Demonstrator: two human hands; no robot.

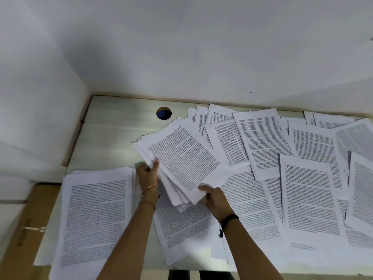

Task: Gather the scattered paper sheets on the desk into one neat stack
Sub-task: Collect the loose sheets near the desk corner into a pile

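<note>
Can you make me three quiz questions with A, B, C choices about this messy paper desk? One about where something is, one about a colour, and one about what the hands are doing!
1. Where is the round hole in the desk?
A. Near the back edge, left of the scattered sheets
B. At the front edge, by the person
C. Under the held bundle

2. What colour is the band on the right wrist?
A. Red
B. Black
C. Yellow

3. What is happening with the bundle of sheets?
A. It lies flat, untouched
B. One hand alone holds it
C. Both hands grip it

Answers:
1. A, the hole sits by the far edge, on bare desk left of the papers.
2. B, a dark black band circles that wrist.
3. C, the left hand holds the bundle's left side and the right hand its near corner.
</note>
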